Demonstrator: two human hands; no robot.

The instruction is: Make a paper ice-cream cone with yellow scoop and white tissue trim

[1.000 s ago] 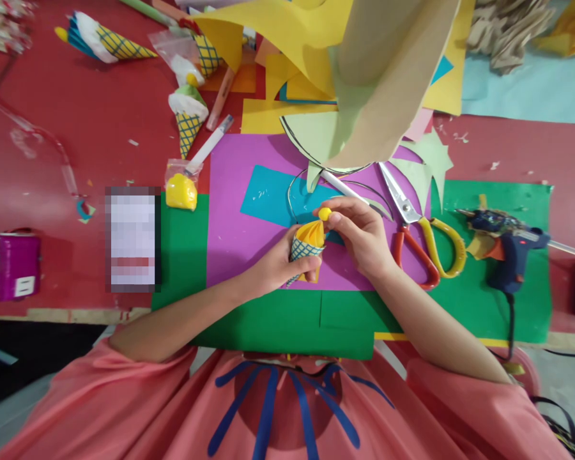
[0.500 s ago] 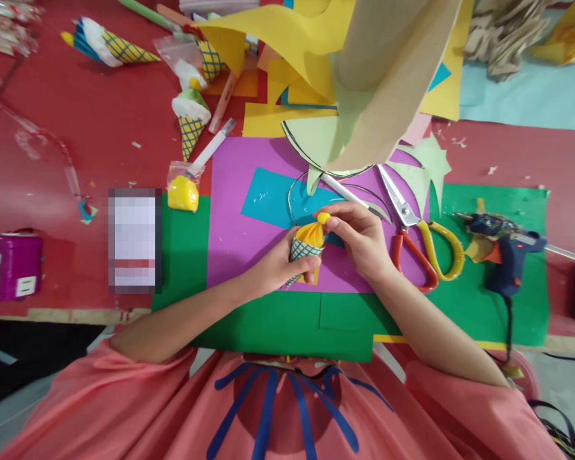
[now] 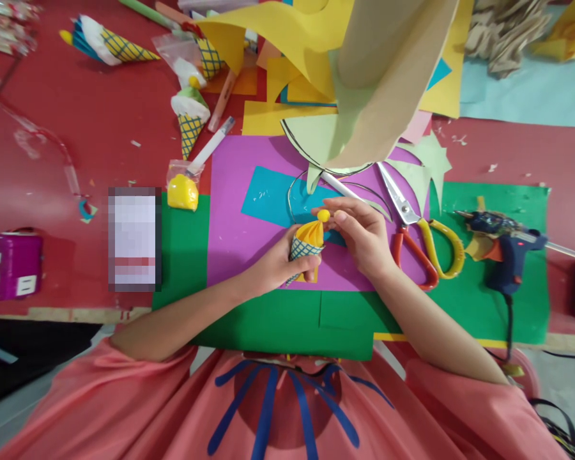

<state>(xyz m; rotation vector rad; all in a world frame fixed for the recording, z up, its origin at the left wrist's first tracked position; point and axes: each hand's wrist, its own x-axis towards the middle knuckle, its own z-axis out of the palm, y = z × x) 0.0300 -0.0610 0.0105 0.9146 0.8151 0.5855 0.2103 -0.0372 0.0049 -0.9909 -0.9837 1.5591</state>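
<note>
A small paper ice cream cone point(image 3: 307, 241), with a blue-lined wrap and a pleated orange top, is upright but tilted in my left hand point(image 3: 287, 255). My left fingers wrap round the cone, its tip pointing down and left. On its peak sits a round yellow ball point(image 3: 323, 216). My right hand point(image 3: 364, 233) is just right of the ball, fingers apart and holding nothing. Beneath both hands lie a purple sheet point(image 3: 234, 255) and a blue piece of paper point(image 3: 268, 195). Scissors point(image 3: 407, 220) with red and yellow handles lie right of my right hand.
A glue gun point(image 3: 510, 249) lies on the green sheet point(image 3: 268, 326) at right. Yellow clay in a bag point(image 3: 183, 191), a marker point(image 3: 211, 147) and other paper cones point(image 3: 190, 124) lie at left. Rolled card point(image 3: 388, 76) rises at the back. A purple box point(image 3: 10, 265) stands far left.
My right hand has let go of the yellow ball and drawn slightly right, its fingers opening. The ball stays on the cone's top. My left hand holds still.
</note>
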